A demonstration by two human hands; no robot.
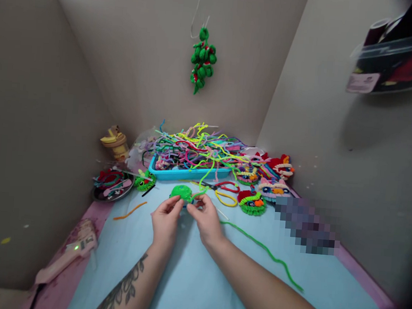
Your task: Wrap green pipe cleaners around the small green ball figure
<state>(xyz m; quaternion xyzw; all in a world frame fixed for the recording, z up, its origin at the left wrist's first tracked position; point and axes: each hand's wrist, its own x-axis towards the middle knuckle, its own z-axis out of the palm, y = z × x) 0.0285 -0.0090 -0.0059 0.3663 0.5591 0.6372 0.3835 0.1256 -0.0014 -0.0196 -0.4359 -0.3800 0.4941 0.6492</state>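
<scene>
Between my two hands is a small round green fuzzy piece (181, 192), made of pipe cleaner, with a bit of blue at its lower edge. My left hand (167, 216) pinches it from the left, thumb and fingers together. From the right, my right hand (205, 217) pinches its edge, and a light green pipe cleaner (203, 190) runs up from those fingers. My fingertips hide the lower part of the piece. A long green pipe cleaner (264, 248) lies on the blue cloth beside my right forearm. Scissors (227, 198) with red and yellow handles lie just beyond my right hand.
A blue tray (190, 174) heaped with pipe cleaners stands at the back. Finished bird faces (252, 203) lie right; a dark bowl (112, 195) and a glue gun (73, 253) with a lit green light lie left. An orange pipe cleaner (130, 211) is near my left hand.
</scene>
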